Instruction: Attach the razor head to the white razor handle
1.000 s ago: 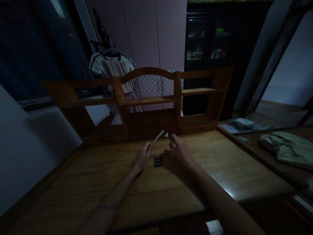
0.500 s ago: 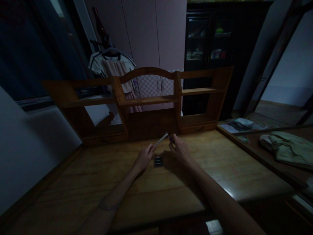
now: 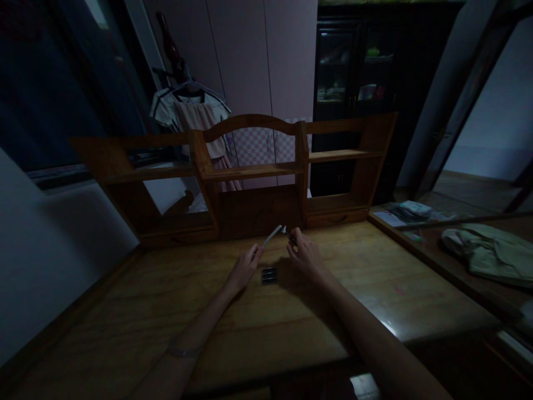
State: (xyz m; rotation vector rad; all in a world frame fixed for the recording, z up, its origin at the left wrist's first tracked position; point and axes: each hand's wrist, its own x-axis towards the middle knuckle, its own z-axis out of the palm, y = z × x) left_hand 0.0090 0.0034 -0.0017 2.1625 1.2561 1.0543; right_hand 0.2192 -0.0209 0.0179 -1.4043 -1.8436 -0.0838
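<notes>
My left hand (image 3: 245, 268) is closed around the lower end of a slim, pale, stick-like thing (image 3: 272, 235), which slants up and to the right. My right hand (image 3: 306, 253) pinches a small dark tool with a shiny metal tip (image 3: 288, 234); its exact kind is too dim to make out. That tip points left and sits close beside the stick's upper end, with a narrow gap between them. Below and between both hands, a small dark tray-like piece with several ridged rows (image 3: 268, 276) lies on the wooden desk (image 3: 266, 333).
A wooden shelf unit (image 3: 254, 172) stands along the desk's back edge. A white wall (image 3: 54, 239) borders the left side. To the right, past a raised wooden edge, lie a pale green cloth (image 3: 491, 253) and a plastic-wrapped packet (image 3: 416, 208).
The stick in my left hand has shifted slightly left, away from the tool. More of the tool's metal tip shows now. My right hand has barely moved.
</notes>
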